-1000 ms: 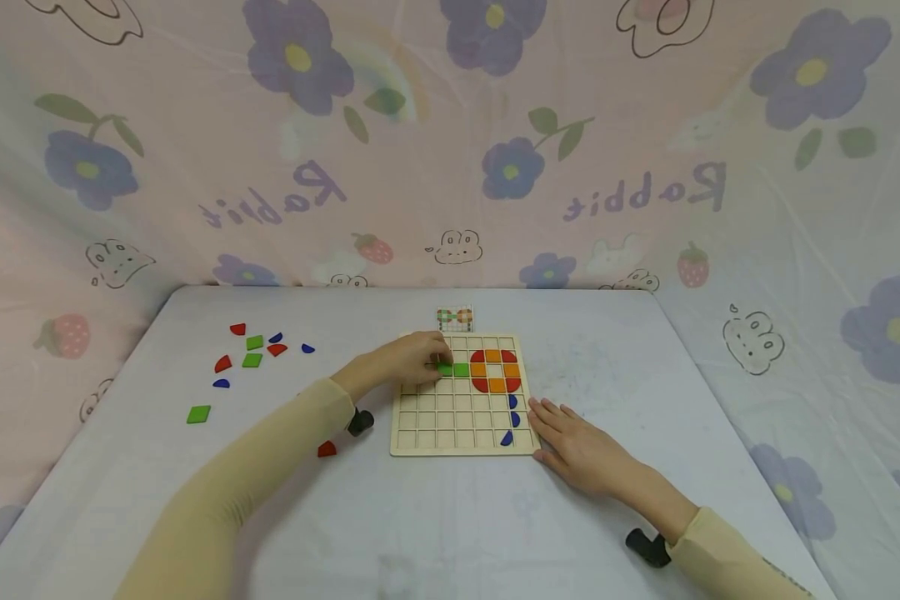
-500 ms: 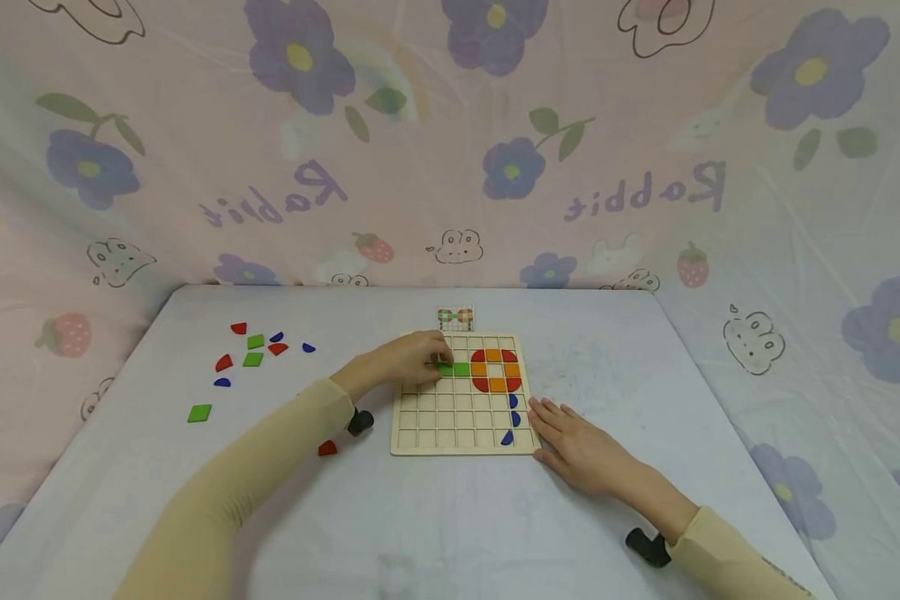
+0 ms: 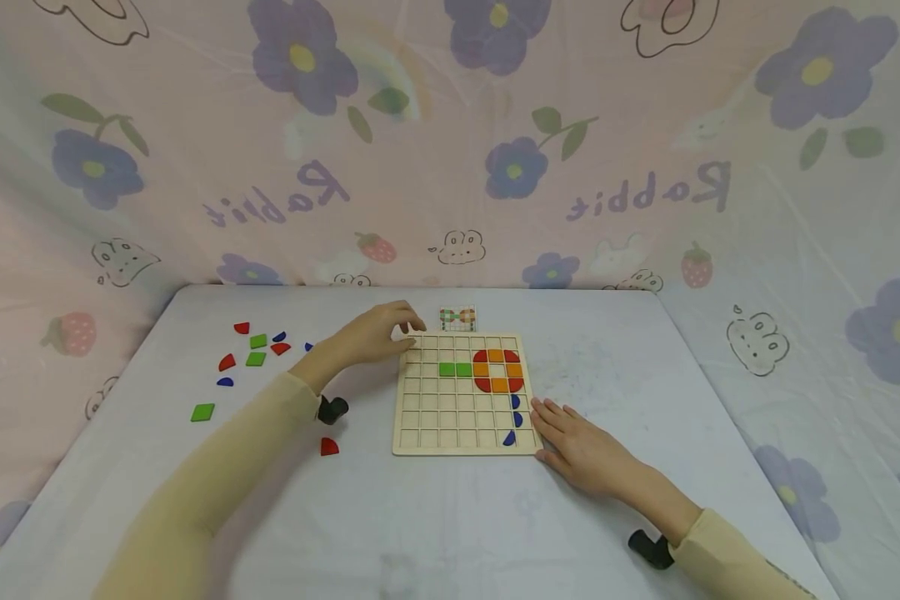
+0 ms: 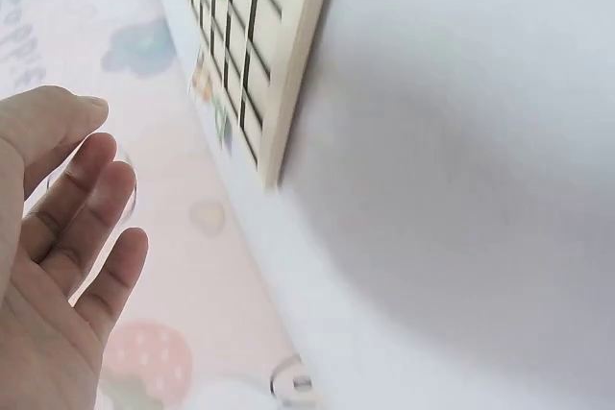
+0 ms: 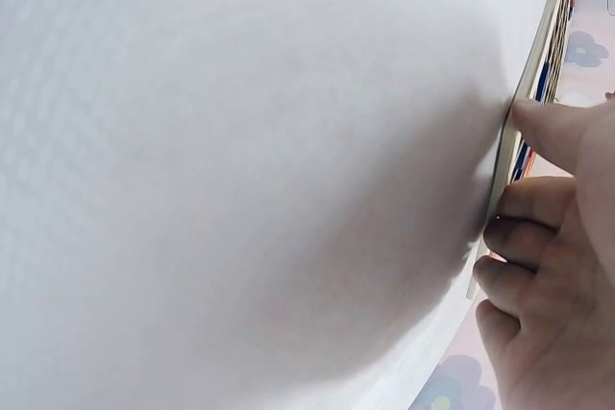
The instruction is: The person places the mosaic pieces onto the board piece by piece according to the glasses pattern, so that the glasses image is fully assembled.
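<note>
A wooden grid board point(image 3: 435, 421) lies on the white table. Two green squares point(image 3: 455, 369) sit side by side in its cells, left of a ring of orange and red pieces point(image 3: 497, 371). Several blue half-rounds point(image 3: 517, 419) run down the board's right column, the lowest one tilted. My left hand point(image 3: 378, 333) hovers at the board's far left corner, fingers loosely bent and holding nothing; the left wrist view shows the empty fingers point(image 4: 115, 194) apart from the board. My right hand point(image 3: 588, 446) rests along the board's right edge, its fingertips touching the rim.
Loose pieces lie at the left: green tiles point(image 3: 202, 412), red quarter-rounds point(image 3: 227, 362) and blue half-rounds point(image 3: 225, 382). One red quarter-round point(image 3: 329, 447) lies nearer the board. A small pattern card point(image 3: 458, 318) lies behind the board. A printed cloth hangs at the back.
My left hand has let go of the left green square on the board and moved left and back, uncovering it. The right hand stays at the board's edge.
</note>
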